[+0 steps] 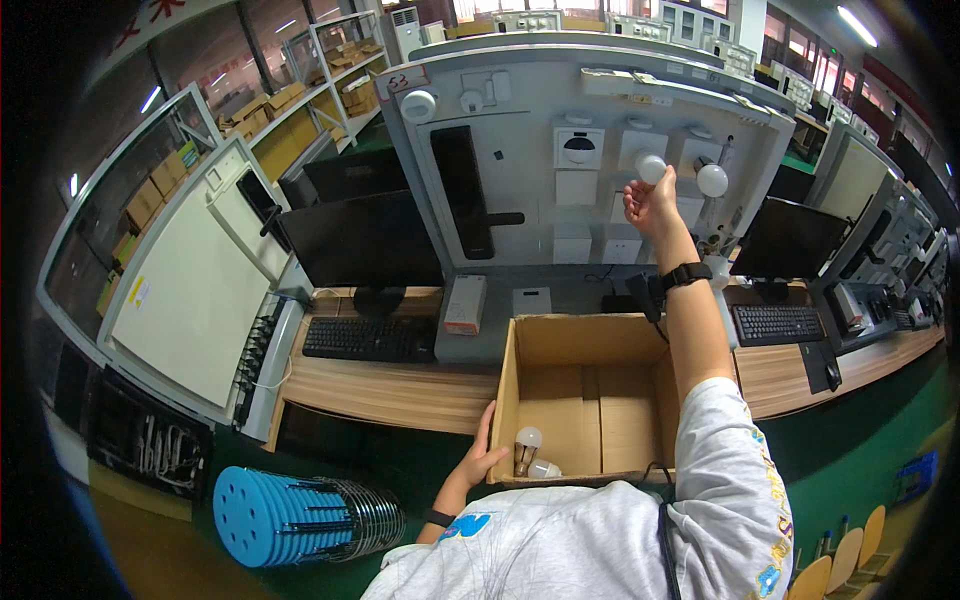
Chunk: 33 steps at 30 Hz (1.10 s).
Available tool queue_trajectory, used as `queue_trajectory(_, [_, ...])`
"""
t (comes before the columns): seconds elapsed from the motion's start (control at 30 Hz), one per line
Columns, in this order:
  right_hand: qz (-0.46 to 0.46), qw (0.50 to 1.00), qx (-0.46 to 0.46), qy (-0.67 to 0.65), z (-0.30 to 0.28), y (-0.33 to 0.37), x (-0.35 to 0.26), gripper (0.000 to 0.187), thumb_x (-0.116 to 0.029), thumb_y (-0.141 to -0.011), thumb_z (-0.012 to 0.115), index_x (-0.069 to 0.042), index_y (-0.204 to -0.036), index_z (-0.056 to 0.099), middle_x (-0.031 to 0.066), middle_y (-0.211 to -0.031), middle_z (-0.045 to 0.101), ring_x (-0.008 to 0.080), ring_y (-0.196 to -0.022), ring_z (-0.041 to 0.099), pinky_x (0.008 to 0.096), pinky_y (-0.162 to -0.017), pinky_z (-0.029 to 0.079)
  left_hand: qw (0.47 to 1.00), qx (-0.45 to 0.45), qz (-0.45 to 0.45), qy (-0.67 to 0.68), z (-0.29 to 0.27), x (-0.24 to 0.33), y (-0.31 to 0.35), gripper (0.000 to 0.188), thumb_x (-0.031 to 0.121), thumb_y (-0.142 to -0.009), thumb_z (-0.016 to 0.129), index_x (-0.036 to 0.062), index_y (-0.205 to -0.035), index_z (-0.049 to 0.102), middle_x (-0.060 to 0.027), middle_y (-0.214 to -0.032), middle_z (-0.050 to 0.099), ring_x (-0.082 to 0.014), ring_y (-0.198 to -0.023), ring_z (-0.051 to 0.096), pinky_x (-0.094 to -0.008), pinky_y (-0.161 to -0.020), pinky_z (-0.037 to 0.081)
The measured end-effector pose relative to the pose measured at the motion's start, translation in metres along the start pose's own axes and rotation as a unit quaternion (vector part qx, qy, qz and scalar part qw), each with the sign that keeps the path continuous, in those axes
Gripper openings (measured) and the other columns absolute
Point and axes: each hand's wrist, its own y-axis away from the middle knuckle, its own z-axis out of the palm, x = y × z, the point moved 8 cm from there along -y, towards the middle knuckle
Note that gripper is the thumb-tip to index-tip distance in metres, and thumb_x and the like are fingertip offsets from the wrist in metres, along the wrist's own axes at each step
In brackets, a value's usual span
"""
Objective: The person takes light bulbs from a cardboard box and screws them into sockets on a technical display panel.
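Note:
My right hand point(652, 205) is raised to the grey upright board point(370, 240). Its fingers are closed on a round white light bulb point(650, 167) in front of the board; the bulb's base is hidden. Just right of it, a second white bulb point(712, 181) with a dark base sticks out from the board. Low in the view, my left hand point(480, 460) grips the left wall of an open cardboard box point(590, 345). Inside that box, two more bulbs point(529, 437) lie in the near left corner, one white end up and the other on its side.
Monitors point(362, 238) and keyboards point(368, 339) flank the board on the wooden desk point(400, 392). A white and red carton point(466, 304) stands behind the box. Blue stacked stools point(290, 515) are on the floor at left. Switches and panels cover the board.

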Motion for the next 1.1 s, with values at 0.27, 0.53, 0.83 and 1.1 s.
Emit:
queue_trajectory(0.27, [-0.245,0.907,0.124,0.321,-0.017,0.014,-0.034,0.072,-0.07,-0.082,0.036,0.0,-0.096,0.048,0.0071,-0.064,0.055,0.0165,-0.052,0.052,0.0298,-0.046,0.041,1.0,-0.001,0.017,0.004,0.001,-0.01,0.0,0.085,0.012,-0.076,0.055,0.008,-0.146,0.006,-0.0137,-0.149,0.014,-0.025,-0.137,0.013,-0.0352,-0.111,0.011])
queue_trajectory(0.53, [0.017,0.991,-0.126,-0.03,-0.003,0.007,-0.002,0.067,-0.062,-0.086,0.035,-0.001,-0.108,0.053,0.0047,-0.069,0.057,0.0161,-0.058,0.055,0.0288,-0.051,0.043,1.0,0.002,0.013,0.0,-0.005,-0.014,0.002,0.084,0.014,-0.077,0.054,0.0082,-0.146,0.006,-0.0135,-0.149,0.015,-0.0248,-0.137,0.013,-0.0352,-0.111,0.011])
queue_trajectory(0.83, [-0.434,0.735,0.205,0.48,-0.011,0.02,-0.058,0.066,-0.046,-0.081,0.062,0.0,-0.117,0.031,0.0145,-0.076,0.062,0.0207,-0.052,0.06,0.0289,-0.049,0.048,1.0,-0.002,0.006,-0.006,-0.003,-0.015,0.0,0.083,0.016,-0.079,0.054,0.0087,-0.146,0.006,-0.0137,-0.149,0.014,-0.025,-0.137,0.013,-0.0352,-0.11,0.011])
queue_trajectory(1.1, [-0.1,0.995,-0.031,-0.003,-0.019,-0.01,-0.021,0.062,-0.053,-0.089,0.042,0.004,-0.113,0.045,0.0166,-0.086,0.06,0.0187,-0.067,0.062,0.023,-0.048,0.049,1.0,-0.002,0.015,-0.003,-0.001,-0.01,0.002,0.083,0.013,-0.079,0.054,0.009,-0.146,0.005,-0.0136,-0.149,0.014,-0.0245,-0.137,0.013,-0.0353,-0.11,0.012])
